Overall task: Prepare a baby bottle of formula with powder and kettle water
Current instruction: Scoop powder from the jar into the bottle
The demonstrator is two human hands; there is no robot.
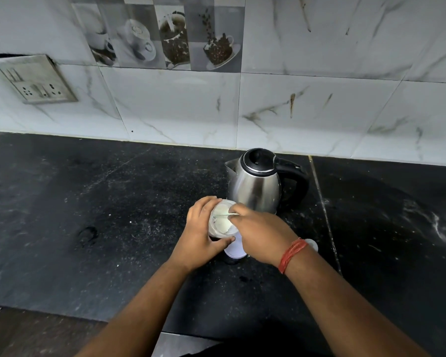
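Powder stage, w/ water not yet added as far as I can judge.

Left hand (204,228) wraps a clear jar of white powder (220,219), fingers curled round its far side, thumb on the near side, jar tipped toward the camera so the open mouth shows. Right hand (258,233) reaches in from 3 o'clock, fingers pinched narrow on a thin white scoop handle (225,215) lying across the jar mouth; the scoop bowl itself is too small to make out, so can't tell if it's loaded.

Directly under the hands, at 6 o'clock of the jar, a pale cylinder stands on the dark tabletop (88,202) — probably the baby bottle (233,249), mostly hidden, so its fill level is unknown. A small round whitish piece (312,244) peeks out beside the right wrist, maybe a cap or lid.

Steel kettle (258,181) sits at 12 o'clock, just behind the jar, lid closed, handle to 3 o'clock, untouched.

Done: jar open, bottle apparently uncapped. Left: scoop powder into bottle, pour kettle water, cap, shake.
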